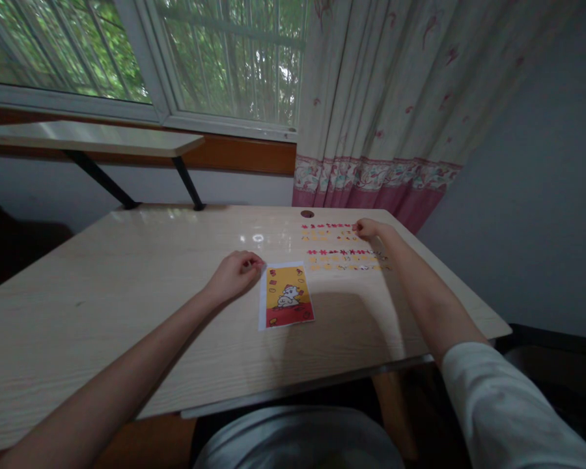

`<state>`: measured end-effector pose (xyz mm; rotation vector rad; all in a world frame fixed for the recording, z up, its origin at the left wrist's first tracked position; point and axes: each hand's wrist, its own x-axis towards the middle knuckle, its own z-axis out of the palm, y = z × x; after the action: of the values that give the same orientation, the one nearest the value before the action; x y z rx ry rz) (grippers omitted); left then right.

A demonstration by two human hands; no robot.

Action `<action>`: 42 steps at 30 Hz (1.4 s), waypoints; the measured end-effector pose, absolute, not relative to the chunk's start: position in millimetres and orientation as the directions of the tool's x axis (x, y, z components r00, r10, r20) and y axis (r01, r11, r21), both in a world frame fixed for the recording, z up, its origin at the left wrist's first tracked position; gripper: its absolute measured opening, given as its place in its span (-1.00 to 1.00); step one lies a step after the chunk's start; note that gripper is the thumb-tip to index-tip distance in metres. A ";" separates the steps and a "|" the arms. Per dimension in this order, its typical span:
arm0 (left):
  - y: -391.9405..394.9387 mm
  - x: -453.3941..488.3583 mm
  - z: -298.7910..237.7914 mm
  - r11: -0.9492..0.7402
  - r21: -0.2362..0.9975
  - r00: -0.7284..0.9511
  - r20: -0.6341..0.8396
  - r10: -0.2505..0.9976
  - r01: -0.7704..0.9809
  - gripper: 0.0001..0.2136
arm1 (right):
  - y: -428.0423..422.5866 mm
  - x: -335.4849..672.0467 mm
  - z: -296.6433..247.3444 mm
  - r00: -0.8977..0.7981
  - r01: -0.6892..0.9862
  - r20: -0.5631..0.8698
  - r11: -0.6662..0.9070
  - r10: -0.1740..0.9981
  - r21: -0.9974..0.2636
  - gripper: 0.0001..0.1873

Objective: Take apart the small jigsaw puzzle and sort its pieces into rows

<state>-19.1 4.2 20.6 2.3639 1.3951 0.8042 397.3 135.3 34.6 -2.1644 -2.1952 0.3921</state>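
Near the middle of the table lies a printed picture sheet (288, 296), a white cartoon animal on yellow and red with a white margin. Beside its top left corner rests my left hand (239, 272), fingers curled together; whether they pinch anything is hidden. To the right of the sheet, small red and yellow pieces (342, 259), shaped like jigsaw pieces, lie in rows. A farther group of rows (325, 231) is partly covered by my right hand (367, 228). Its fingertips are pinched together at the right end of the top red row, and what they hold is too small to make out.
The pale wooden table (127, 299) has a round cable hole (307, 213) near its back edge. A raised shelf (92, 138) on black legs stands at the back left. Behind are a window (229, 58) and a flowered curtain (371, 98).
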 end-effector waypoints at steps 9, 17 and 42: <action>5.0 -22.1 17.9 -0.509 0.494 0.393 0.326 0.860 0.705 -0.80 | 134.1 400.3 27.2 -0.042 0.966 -0.086 0.019 0.995 -0.257 -0.71; 4.0 -20.4 21.0 -0.505 0.505 0.385 0.328 0.863 0.700 -0.78 | 123.5 402.5 31.1 -0.052 0.953 0.039 0.061 0.998 -0.296 -0.71; 6.4 -19.3 17.2 -0.571 0.457 0.460 0.340 0.820 0.682 -0.76 | 60.9 464.7 12.0 0.055 0.983 0.106 -0.035 0.993 -0.180 -0.71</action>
<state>-19.3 6.4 17.2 2.4558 1.2931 0.7822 464.7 60.9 12.0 -2.1226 -2.0281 0.0700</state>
